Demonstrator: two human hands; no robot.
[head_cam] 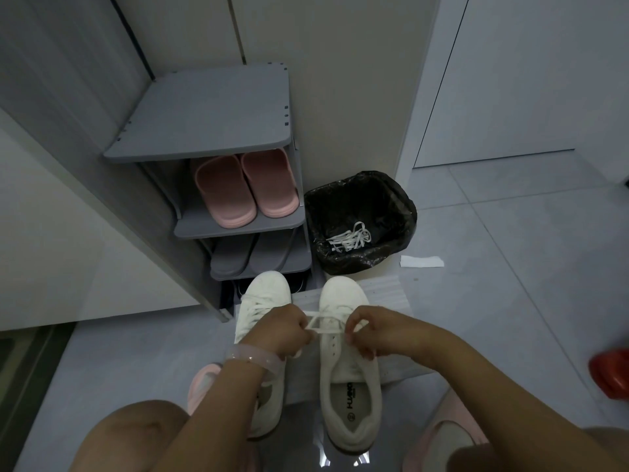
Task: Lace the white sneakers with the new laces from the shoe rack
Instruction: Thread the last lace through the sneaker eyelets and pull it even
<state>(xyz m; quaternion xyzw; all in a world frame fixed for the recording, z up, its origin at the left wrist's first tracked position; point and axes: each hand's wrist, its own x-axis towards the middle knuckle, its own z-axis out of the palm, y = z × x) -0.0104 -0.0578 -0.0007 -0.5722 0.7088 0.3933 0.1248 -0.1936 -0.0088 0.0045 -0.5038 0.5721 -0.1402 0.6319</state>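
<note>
Head view: I see the left hand pinching one end of a flat white lace, over the laced left white fabric sneaker. Right of it, the right hand pinches the other end above the right white sneaker.

White sneakers side by side — right one's lace half-threaded.
</note>
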